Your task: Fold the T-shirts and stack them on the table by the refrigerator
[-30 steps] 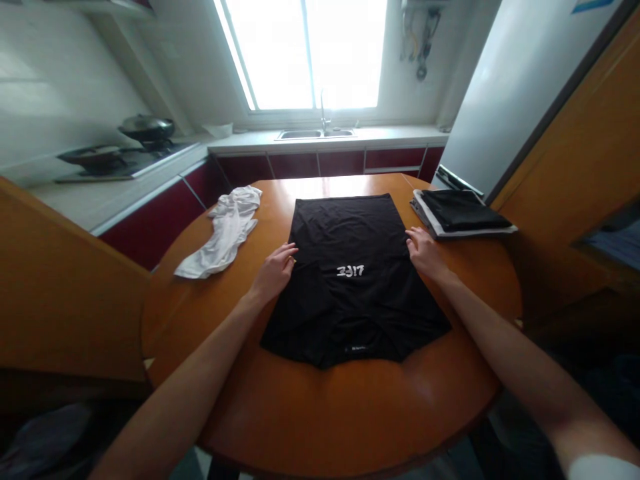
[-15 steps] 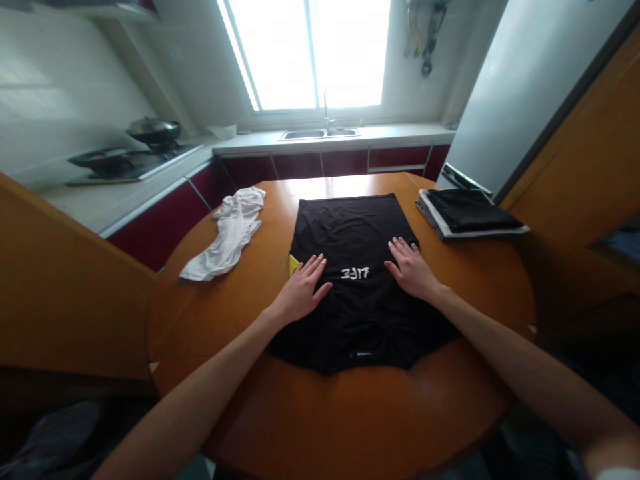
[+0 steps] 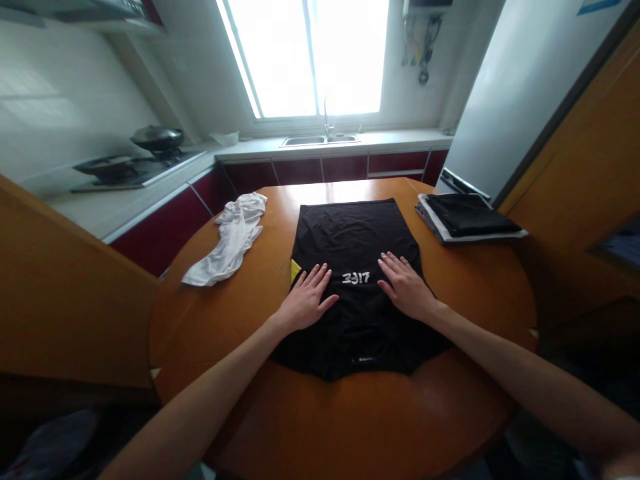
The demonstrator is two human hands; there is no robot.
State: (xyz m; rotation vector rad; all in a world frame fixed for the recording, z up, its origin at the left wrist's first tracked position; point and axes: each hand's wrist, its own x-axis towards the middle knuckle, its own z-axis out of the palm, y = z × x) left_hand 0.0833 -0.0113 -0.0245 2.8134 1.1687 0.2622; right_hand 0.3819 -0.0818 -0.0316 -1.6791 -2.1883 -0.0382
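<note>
One shirt (image 3: 350, 233) flat at centre of table (image 3: 375, 420); left hand (image 3: 307, 299), right hand (image 3: 407, 288) spread palm-down on it, thumbs out.
White cloth (image 3: 227, 243) left, folded pile (image 3: 477, 217) right, both apart from shirt; hands cover parts of its sides. Neck (image 3: 365, 360) near, hem (image 3: 347, 203) toward window (image 3: 300, 60); print (image 3: 356, 277) upside down; long axis near-to-far.

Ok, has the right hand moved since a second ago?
Yes: the right hand shifted left, away from the stack, from the right edge of the black shirt to near its print.
</note>
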